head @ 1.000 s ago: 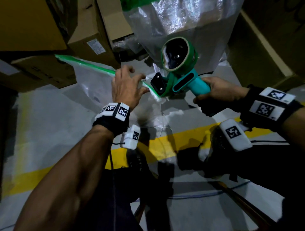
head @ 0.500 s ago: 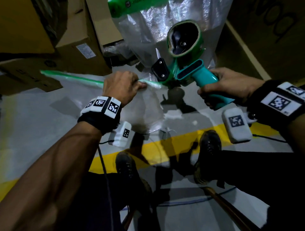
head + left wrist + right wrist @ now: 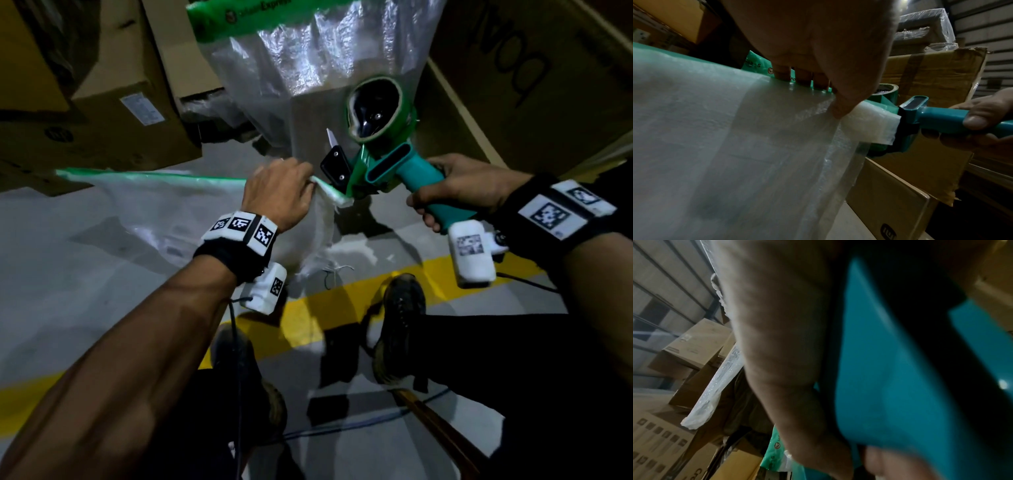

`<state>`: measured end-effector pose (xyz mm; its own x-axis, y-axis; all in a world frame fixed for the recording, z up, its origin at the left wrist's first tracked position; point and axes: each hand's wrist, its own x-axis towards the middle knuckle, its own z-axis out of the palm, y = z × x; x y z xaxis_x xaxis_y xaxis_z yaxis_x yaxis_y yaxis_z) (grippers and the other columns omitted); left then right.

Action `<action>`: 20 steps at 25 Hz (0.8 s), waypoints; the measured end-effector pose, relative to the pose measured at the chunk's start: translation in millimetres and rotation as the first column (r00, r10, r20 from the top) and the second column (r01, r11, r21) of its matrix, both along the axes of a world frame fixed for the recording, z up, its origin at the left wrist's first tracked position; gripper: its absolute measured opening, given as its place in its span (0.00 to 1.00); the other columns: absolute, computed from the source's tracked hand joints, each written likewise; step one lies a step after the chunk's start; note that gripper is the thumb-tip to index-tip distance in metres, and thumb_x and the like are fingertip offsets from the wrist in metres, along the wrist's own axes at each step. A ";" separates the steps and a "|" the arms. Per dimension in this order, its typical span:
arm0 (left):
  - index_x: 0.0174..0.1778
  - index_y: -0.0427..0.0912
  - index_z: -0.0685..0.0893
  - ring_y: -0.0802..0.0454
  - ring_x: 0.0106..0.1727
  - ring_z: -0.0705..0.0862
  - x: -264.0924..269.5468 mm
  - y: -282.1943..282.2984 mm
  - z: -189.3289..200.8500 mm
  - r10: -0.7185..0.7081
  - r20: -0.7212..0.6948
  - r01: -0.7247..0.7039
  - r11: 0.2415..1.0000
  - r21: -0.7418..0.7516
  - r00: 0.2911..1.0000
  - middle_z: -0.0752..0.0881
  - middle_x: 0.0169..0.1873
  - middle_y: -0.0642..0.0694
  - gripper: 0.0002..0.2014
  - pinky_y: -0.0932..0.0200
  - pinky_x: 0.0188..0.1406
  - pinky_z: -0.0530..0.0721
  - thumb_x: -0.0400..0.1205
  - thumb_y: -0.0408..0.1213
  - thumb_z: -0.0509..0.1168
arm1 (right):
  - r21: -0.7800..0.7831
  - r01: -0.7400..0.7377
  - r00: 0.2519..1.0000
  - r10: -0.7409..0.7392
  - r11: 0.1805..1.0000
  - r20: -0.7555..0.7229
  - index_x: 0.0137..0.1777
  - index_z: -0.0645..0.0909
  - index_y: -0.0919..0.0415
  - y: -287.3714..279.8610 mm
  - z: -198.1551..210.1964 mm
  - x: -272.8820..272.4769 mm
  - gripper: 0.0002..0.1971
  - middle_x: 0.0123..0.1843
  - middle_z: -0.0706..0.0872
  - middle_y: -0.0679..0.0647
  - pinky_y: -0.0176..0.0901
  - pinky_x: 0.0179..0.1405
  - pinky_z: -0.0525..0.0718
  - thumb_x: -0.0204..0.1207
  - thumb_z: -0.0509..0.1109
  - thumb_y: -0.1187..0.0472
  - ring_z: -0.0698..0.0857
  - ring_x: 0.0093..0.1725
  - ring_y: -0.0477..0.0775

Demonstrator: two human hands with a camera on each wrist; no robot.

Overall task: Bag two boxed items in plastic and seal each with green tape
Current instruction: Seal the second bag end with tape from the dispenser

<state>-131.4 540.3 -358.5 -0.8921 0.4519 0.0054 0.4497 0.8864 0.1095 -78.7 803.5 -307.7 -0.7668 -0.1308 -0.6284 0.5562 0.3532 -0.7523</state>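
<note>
A dim warehouse floor [image 3: 85, 260] of grey concrete is crossed by a yellow painted line [image 3: 342, 301]. Brown cardboard boxes [image 3: 113, 113] are stacked all around. A clear plastic bag [image 3: 154, 212] is held up over the floor; its contents cannot be made out. Green tape [image 3: 144, 175] runs along its top edge. The left hand [image 3: 277, 195] pinches that edge at the right corner, fingers curled over it. The right hand [image 3: 459, 186] is wrapped around the handle of a teal tape dispenser [image 3: 380, 161], whose front touches the pinched corner. Behind stands a second bag [image 3: 318, 68], holding a box, topped with a green band.
</note>
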 end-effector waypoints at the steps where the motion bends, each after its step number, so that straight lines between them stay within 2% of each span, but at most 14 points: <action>1: 0.52 0.45 0.82 0.38 0.53 0.81 1.0 1.7 -0.7 -0.006 0.011 0.006 1.000 0.003 1.000 0.84 0.49 0.42 0.11 0.48 0.48 0.75 0.81 0.44 0.57 | 0.004 -0.007 1.000 0.007 1.000 0.006 0.62 0.74 0.65 0.4 -1.0 0.2 0.16 0.29 0.82 0.56 0.43 0.24 0.84 0.76 0.69 0.74 0.83 0.24 0.54; 5: 0.50 0.44 0.81 0.37 0.50 0.82 2.3 3.4 0.0 -0.035 0.039 0.034 0.999 0.011 0.999 0.85 0.46 0.41 0.10 0.47 0.47 0.77 0.80 0.43 0.57 | -0.016 -0.006 1.000 0.006 1.000 0.007 0.63 0.74 0.64 3.1 -0.9 3.7 0.17 0.29 0.82 0.56 0.44 0.25 0.83 0.76 0.70 0.73 0.82 0.25 0.55; 9: 0.55 0.45 0.76 0.34 0.49 0.83 2.4 -4.5 3.8 -0.027 0.050 0.024 0.997 0.069 0.998 0.85 0.48 0.38 0.08 0.46 0.41 0.80 0.83 0.41 0.59 | -0.074 0.036 0.999 -0.034 0.997 0.027 0.63 0.73 0.64 0.9 5.1 7.1 0.16 0.29 0.81 0.57 0.43 0.22 0.82 0.77 0.69 0.72 0.81 0.23 0.54; 12: 0.58 0.41 0.70 0.31 0.42 0.82 2.0 -11.2 7.3 -0.031 0.032 0.026 0.990 0.139 0.999 0.83 0.47 0.36 0.10 0.41 0.38 0.81 0.83 0.37 0.60 | -0.113 0.049 0.998 -0.045 0.992 0.037 0.67 0.72 0.65 0.2 10.2 5.1 0.18 0.31 0.80 0.59 0.44 0.24 0.83 0.78 0.69 0.71 0.81 0.25 0.55; 14: 0.54 0.43 0.67 0.31 0.36 0.79 2.4 -15.3 5.5 -0.104 -0.026 0.107 0.981 0.161 0.994 0.77 0.50 0.37 0.09 0.39 0.32 0.80 0.82 0.31 0.60 | -0.141 0.058 0.997 -0.050 0.988 0.055 0.65 0.73 0.66 0.1 12.3 5.5 0.16 0.32 0.80 0.59 0.44 0.25 0.84 0.78 0.68 0.71 0.81 0.25 0.55; 15: 0.53 0.43 0.67 0.33 0.34 0.79 3.2 -18.1 3.1 -0.160 -0.067 0.168 0.977 0.133 0.985 0.76 0.53 0.38 0.10 0.41 0.29 0.80 0.81 0.28 0.60 | -0.159 0.062 0.996 -0.053 0.985 0.066 0.64 0.73 0.66 -0.4 12.9 7.1 0.15 0.32 0.80 0.59 0.43 0.24 0.84 0.78 0.68 0.71 0.81 0.25 0.54; 17: 0.52 0.43 0.72 0.36 0.33 0.79 3.1 -25.1 -1.8 -0.261 -0.123 0.271 0.960 0.073 0.958 0.77 0.57 0.39 0.11 0.48 0.25 0.79 0.79 0.25 0.61 | -0.197 0.078 0.994 -0.060 0.977 0.093 0.61 0.74 0.66 -1.8 13.3 10.9 0.12 0.33 0.80 0.60 0.42 0.24 0.84 0.78 0.67 0.70 0.81 0.25 0.54; 20: 0.51 0.42 0.82 0.38 0.35 0.82 5.4 -32.9 -2.1 -0.293 -0.144 0.305 0.950 0.067 0.945 0.82 0.56 0.41 0.09 0.56 0.25 0.73 0.78 0.26 0.64 | -0.239 0.099 0.990 -0.072 0.966 0.119 0.57 0.74 0.65 -5.3 12.2 15.6 0.08 0.33 0.79 0.59 0.41 0.24 0.84 0.79 0.65 0.70 0.81 0.25 0.53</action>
<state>-125.9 507.4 -360.6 -0.7047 0.6902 0.1644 0.7082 0.6985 0.1030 -63.1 798.2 -295.5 -0.7109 -0.2272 -0.6656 0.6594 0.1136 -0.7431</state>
